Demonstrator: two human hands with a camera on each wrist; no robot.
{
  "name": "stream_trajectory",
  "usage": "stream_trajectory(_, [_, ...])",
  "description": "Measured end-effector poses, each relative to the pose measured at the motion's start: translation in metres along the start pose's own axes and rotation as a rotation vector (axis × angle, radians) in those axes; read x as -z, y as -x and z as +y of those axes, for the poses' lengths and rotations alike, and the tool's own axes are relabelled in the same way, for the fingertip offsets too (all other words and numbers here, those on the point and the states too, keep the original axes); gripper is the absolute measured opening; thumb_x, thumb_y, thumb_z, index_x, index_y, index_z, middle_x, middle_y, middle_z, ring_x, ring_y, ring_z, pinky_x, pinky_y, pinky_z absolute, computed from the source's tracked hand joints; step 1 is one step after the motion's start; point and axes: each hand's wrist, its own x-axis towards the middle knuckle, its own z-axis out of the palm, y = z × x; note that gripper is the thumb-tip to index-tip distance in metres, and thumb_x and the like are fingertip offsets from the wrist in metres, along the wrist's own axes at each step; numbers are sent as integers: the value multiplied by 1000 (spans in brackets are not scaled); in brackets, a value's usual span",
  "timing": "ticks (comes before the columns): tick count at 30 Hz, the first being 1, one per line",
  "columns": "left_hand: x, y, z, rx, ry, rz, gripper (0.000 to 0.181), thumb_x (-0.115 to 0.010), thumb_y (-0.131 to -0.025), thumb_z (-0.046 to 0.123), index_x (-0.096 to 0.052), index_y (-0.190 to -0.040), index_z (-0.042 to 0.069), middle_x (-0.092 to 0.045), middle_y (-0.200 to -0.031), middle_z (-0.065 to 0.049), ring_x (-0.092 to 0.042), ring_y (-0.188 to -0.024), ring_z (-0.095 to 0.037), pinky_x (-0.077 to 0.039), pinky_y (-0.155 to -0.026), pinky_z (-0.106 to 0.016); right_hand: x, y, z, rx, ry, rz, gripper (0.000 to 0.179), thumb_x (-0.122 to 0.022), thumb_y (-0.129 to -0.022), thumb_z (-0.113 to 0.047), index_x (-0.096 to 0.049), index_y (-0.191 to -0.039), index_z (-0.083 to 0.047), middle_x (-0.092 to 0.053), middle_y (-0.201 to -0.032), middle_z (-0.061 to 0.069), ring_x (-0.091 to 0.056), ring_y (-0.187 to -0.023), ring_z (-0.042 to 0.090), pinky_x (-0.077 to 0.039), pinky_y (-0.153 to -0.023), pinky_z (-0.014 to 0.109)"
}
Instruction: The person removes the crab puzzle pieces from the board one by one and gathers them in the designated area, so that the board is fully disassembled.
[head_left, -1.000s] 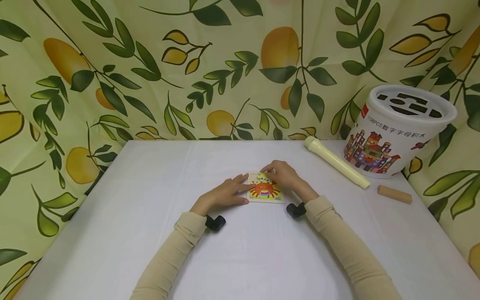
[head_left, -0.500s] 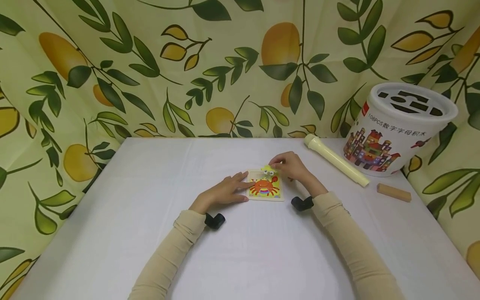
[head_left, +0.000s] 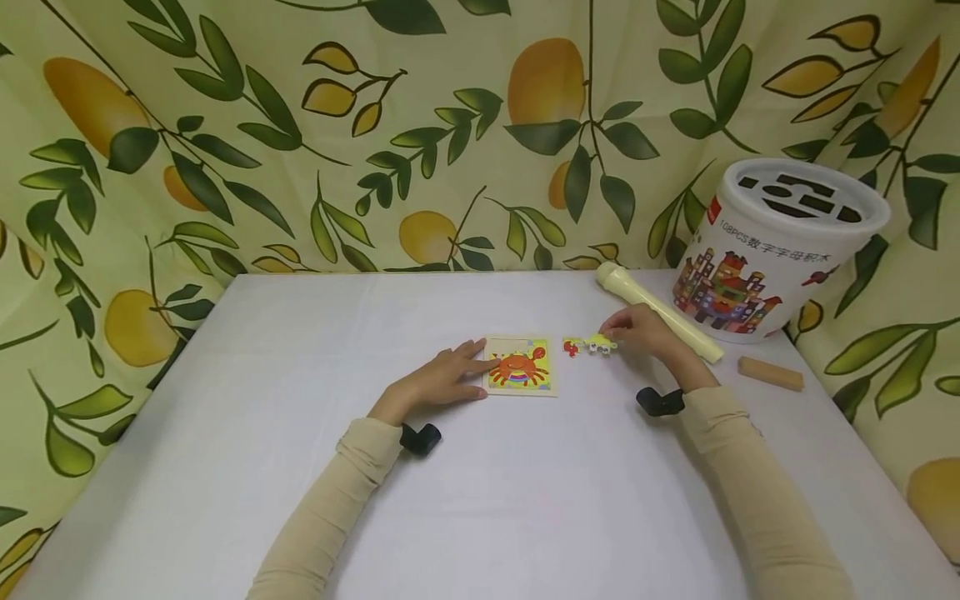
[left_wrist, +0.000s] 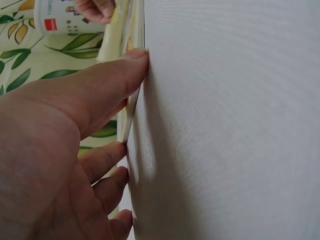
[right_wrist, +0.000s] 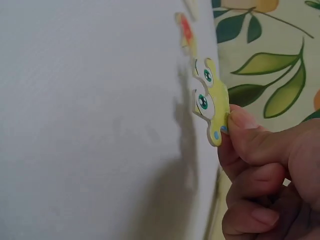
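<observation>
A square crab jigsaw board point(head_left: 521, 367) lies flat mid-table, with bare pale wood along its upper left. My left hand point(head_left: 437, 379) rests at its left side with fingers extended, the index finger over the picture and the thumb at the lower edge. To the right of the board, my right hand point(head_left: 647, 333) pinches a yellow puzzle piece point(right_wrist: 212, 100) with two green eyes between thumb and index finger, close over the table. Beside that piece, a small puzzle piece with a red claw point(head_left: 572, 347) lies on the cloth.
A white block bucket point(head_left: 765, 250) with a slotted lid stands at the back right. In front of it lies a cream microphone-shaped stick point(head_left: 663, 315), near a tan wooden block point(head_left: 770, 373). A leaf-patterned curtain point(head_left: 420, 150) borders the table's back.
My right hand has lifted the eyed piece off the board and carried it right, next to the red-claw piece. My left hand has stayed at the board.
</observation>
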Motion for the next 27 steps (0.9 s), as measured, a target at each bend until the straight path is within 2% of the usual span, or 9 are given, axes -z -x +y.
stream_trajectory(7, [0,1,-4,-20,-3,8,55,-58,-90,33,-40,-140,20,-14,-154,-12,-9,-143,-30,-12,-112,-55,-4,1,1,-57,14,-9,19,-59,-88,-10,-68,-97,5,-67,-92,16,-54,-82,21,-42,-69,27])
stream_trajectory(15, [-1,1,-4,-15,-4,15,55,-58,-89,34,-41,-140,20,-14,-154,-12,-8,-143,-30,-11,-113,-54,-6,1,7,-29,38,42,20,-59,-88,-10,-70,-96,5,-69,-95,19,-59,-87,25,-44,-69,26])
stream_trajectory(22, [0,1,-3,-7,3,11,55,-58,-89,34,-41,-140,20,-14,-154,-12,-8,-143,-30,-11,-113,-53,-8,2,8,-63,30,60,20,-60,-87,-12,-71,-96,3,-68,-100,21,-59,-95,27,-43,-73,28])
stream_trajectory(24, [0,0,-3,-10,7,8,55,-58,-89,34,-41,-140,20,-14,-154,-12,-8,-143,-30,-11,-113,-53,-8,3,8,-61,30,70,20,-61,-87,-13,-71,-97,2,-68,-102,21,-58,-94,26,-43,-72,28])
stream_trajectory(27, [-1,-1,-4,-19,5,5,56,-58,-89,34,-40,-140,19,-14,-154,-12,-7,-143,-30,-11,-113,-54,-9,3,4,-29,36,80,21,-60,-88,-13,-70,-99,1,-68,-101,20,-54,-82,23,-41,-65,26])
